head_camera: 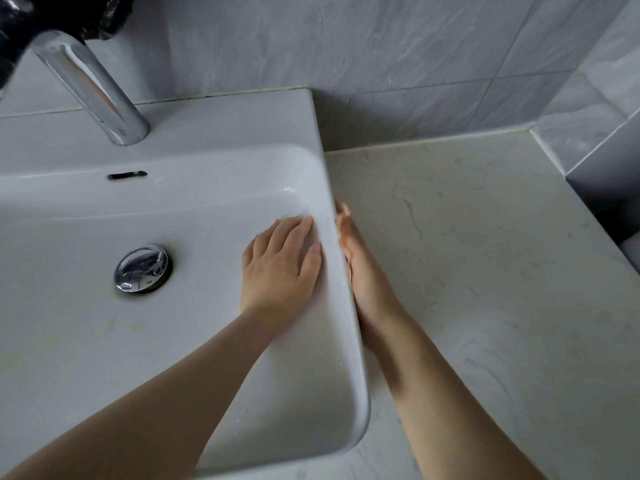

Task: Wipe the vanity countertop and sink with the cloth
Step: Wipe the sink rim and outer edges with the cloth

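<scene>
Two hands bracket the right wall of the white sink (332, 181). The left hand (280, 268) lies flat and relaxed inside the basin, fingers straight against the inner slope, gripping nothing. The right hand (362, 282) is outside, at three o'clock from it, fingers laid out straight and pressing the orange cloth (343, 225) against the wall's outer face. Only a sliver of cloth shows past the fingertips (whether the thumb tucks a fold, I cannot tell). The step in hand looks like wiping the sink's outer side, down toward the pale marbled tabletop (485, 271).

To do it well, press with the whole flat of the hand so the cloth does not bunch. Draw it along the wall from twelve o'clock toward six in one long pass, then overlap the next pass lower down. Run the cloth's edge into the seam between sink and tabletop, where grime tends to settle. The left hand makes a fair brace; lean on it lightly. The basin floor around the chrome drain stopper (142, 268), at nine o'clock from the left hand, shows faint yellowish marks and probably wants a pass too.
</scene>
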`<state>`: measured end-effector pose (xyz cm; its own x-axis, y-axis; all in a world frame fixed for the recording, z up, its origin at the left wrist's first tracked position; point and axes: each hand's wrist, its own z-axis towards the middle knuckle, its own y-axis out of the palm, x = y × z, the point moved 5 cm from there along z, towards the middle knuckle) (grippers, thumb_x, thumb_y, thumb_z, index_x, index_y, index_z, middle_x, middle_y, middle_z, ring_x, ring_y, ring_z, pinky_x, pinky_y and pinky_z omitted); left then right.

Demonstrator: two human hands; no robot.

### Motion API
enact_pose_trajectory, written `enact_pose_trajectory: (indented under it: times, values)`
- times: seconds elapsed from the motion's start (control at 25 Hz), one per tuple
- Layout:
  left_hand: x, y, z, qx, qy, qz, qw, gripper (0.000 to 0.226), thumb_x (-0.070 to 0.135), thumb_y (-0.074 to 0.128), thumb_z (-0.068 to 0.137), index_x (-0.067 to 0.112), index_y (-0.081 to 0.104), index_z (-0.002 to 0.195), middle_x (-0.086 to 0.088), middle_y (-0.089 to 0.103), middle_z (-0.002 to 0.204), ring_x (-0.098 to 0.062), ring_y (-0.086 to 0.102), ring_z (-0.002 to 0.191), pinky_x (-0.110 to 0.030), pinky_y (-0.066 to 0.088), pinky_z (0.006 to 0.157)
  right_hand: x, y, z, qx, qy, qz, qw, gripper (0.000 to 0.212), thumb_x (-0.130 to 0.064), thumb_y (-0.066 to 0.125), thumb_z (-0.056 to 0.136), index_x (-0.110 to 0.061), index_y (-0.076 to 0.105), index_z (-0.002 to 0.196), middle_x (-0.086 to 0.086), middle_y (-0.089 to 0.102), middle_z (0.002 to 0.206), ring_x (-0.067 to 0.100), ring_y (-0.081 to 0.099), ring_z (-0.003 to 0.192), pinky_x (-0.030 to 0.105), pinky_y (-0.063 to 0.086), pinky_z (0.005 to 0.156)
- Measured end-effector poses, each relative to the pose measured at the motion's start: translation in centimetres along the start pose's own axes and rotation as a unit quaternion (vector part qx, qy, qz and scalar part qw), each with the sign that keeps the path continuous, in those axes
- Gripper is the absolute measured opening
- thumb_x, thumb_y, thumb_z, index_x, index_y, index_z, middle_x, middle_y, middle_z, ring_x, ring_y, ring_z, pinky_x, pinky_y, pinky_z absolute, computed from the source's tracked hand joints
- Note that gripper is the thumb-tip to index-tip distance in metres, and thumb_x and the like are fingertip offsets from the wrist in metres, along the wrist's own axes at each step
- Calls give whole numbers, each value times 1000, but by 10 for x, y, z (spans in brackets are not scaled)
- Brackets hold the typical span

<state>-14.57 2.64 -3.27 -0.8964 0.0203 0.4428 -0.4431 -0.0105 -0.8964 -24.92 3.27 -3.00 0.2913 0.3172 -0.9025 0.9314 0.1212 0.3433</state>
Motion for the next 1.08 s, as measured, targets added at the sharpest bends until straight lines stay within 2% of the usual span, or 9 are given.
enact_pose_trajectory:
  times: [0.12,0.2,0.36,0.52,0.64,0.72,0.8,0.88,1.08]
  values:
    - [1,-1,0,6,3,-4,1000,73,54,8,76,32,33,140,14,29,148,-8,15,138,-26,6,110,-13,6,-13,-12,-27,7,1000,43,-29,29,103,-14,31,142,6,49,139,15,48,126,18,43,96]
    - [2,-1,-1,-3,5,2,1000,66,51,12,82,31,33,141,13,29,149,-10,15,138,-28,7,110,-28,4,14,-29,-54,-72,996,30,-22,36,100,-2,44,119,18,60,109,23,60,103,9,46,68]
    - [-1,0,1,-51,6,7,999,47,37,24,98,30,24,145,14,18,153,-9,5,142,-29,2,113,-47,11,28,-23,-101,-89,991,12,-11,38,95,-17,41,105,-3,40,73,5,40,49,9,28,42]
    - [-3,5,-1,-111,10,-4,994,50,34,22,98,34,12,147,18,5,155,-5,-8,142,-28,-4,113,-16,9,-20,2,-73,-74,995,54,-10,36,100,-31,19,147,-19,53,91,-10,45,61,3,38,56]
    - [-2,5,-3,-128,-3,-5,992,50,34,19,98,33,7,148,18,1,155,-6,-11,142,-29,-5,113,-28,14,-9,-27,-53,-51,997,25,-1,34,97,-22,45,101,-10,41,67,0,36,52,17,32,52]
    - [1,4,-7,-139,-23,-7,990,49,34,18,99,31,8,148,17,1,155,-8,-9,142,-31,-3,114,-40,16,18,-10,-31,-56,998,23,-5,36,95,-21,35,78,-5,35,66,4,30,56,20,28,52]
    - [7,3,-15,-131,-61,-33,989,49,35,18,100,32,11,147,16,4,155,-10,-6,143,-34,0,116,-43,14,15,-42,-97,-29,994,10,-15,39,97,-15,49,95,0,49,83,5,44,70,11,36,58]
    - [14,2,-20,-121,-94,-89,984,46,35,19,100,33,20,145,16,13,154,-10,-2,143,-36,3,116,-26,9,-7,-47,-65,16,997,36,-27,31,102,-16,41,134,-2,55,119,6,55,102,7,42,80]
    - [21,5,-23,-109,-129,-137,976,48,37,12,98,34,16,146,18,10,153,-5,-8,142,-34,-8,115,11,15,-63,-89,32,95,991,54,-51,30,94,-27,40,141,-2,53,138,10,50,126,33,35,110]
